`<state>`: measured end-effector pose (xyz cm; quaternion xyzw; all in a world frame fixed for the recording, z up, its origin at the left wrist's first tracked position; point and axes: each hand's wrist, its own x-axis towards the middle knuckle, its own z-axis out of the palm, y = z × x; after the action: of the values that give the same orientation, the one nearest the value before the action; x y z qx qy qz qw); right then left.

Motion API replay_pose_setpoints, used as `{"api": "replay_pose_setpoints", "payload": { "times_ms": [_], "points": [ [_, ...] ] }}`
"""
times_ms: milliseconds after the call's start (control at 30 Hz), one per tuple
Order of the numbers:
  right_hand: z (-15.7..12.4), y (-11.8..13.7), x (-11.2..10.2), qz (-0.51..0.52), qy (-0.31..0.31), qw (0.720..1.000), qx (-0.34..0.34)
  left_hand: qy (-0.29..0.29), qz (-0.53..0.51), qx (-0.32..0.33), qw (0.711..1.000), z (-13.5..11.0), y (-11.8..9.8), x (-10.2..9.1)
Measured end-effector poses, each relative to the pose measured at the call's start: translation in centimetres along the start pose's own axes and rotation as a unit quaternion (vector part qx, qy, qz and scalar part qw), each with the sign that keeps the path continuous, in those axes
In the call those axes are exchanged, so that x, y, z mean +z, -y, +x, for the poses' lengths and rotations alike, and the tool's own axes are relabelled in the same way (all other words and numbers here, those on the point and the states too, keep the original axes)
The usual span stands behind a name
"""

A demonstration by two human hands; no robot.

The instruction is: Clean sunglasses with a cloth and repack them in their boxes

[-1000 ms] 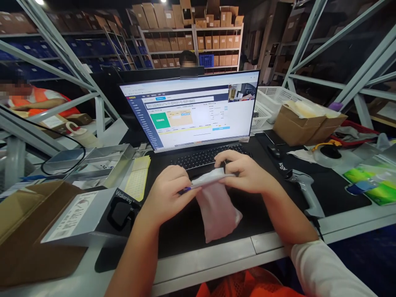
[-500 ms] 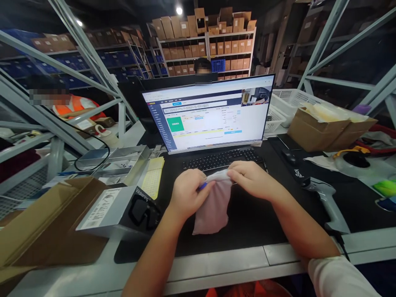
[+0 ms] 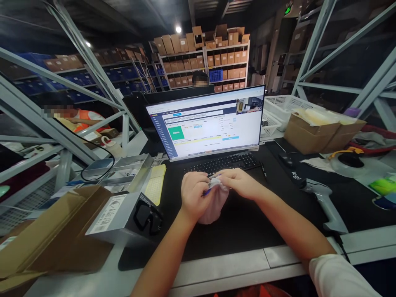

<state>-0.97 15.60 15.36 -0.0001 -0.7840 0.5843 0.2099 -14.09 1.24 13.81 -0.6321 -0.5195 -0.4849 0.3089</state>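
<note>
Left hand [image 3: 194, 193], closed: gripping one bag [image 3: 213, 211] by its top. Right hand [image 3: 235, 181], fingers bent: pinching the same end. Bag: hanging over the table [image 3: 222, 265], before the keyboard [image 3: 243, 161]. Step, seemingly: bunching the top; next move probably calling for steady grips.

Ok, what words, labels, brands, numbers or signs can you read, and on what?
"Wakening": grey oblong cardboard box.
"logi": flat black desk mat.
Too small or blurred:
white paper label on that box;
text on the wide black-framed monitor;
black keyboard keys;
brown cardboard shelf boxes' labels;
green lit sign.
No numbers readable.
</note>
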Motion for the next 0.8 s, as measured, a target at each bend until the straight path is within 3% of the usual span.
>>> {"api": "replay_pose_setpoints", "payload": {
  "times_ms": [133, 200, 267, 333, 433, 500, 567, 667, 733, 800],
  "points": [
    [0.1, 0.0, -0.1, 0.085, -0.217, 0.972, -0.033, 0.022, 0.0, -0.158, 0.987, -0.7, -0.6, 1.3],
    [0.3, -0.1, -0.8, 0.192, -0.305, 0.931, -0.052, 0.09, 0.002, -0.234, 0.968, -1.0, -0.4, 1.8],
    [0.6, -0.2, -1.7, 0.292, -0.354, 0.886, -0.072, 0.177, -0.006, -0.275, 0.945, -1.1, 0.1, 2.2],
    [1.1, -0.6, -2.5, 0.347, -0.372, 0.857, -0.078, 0.25, 0.01, -0.292, 0.923, -1.1, 0.7, 2.5],
    [1.8, -1.5, -4.2, 0.375, -0.377, 0.845, -0.059, 0.31, 0.065, -0.29, 0.903, -1.1, 1.6, 2.8],
    [2.1, -1.9, -6.2, 0.39, -0.413, 0.822, -0.037, 0.331, 0.086, -0.28, 0.897, -1.1, 2.4, 2.6],
    [1.9, -2.1, -9.1, 0.415, -0.467, 0.78, -0.033, 0.35, 0.113, -0.274, 0.889, -1.0, 3.4, 2.2],
    [0.8, -2.0, -13.5, 0.438, -0.536, 0.717, -0.086, 0.359, 0.168, -0.275, 0.876, -0.9, 4.8, 1.9],
    [0.0, -1.8, -15.3, 0.435, -0.562, 0.695, -0.111, 0.351, 0.199, -0.274, 0.873, -1.0, 5.1, 2.1],
    [-0.6, -1.4, -15.9, 0.431, -0.566, 0.694, -0.115, 0.364, 0.195, -0.264, 0.872, -1.1, 4.8, 2.6]
  ]
}}
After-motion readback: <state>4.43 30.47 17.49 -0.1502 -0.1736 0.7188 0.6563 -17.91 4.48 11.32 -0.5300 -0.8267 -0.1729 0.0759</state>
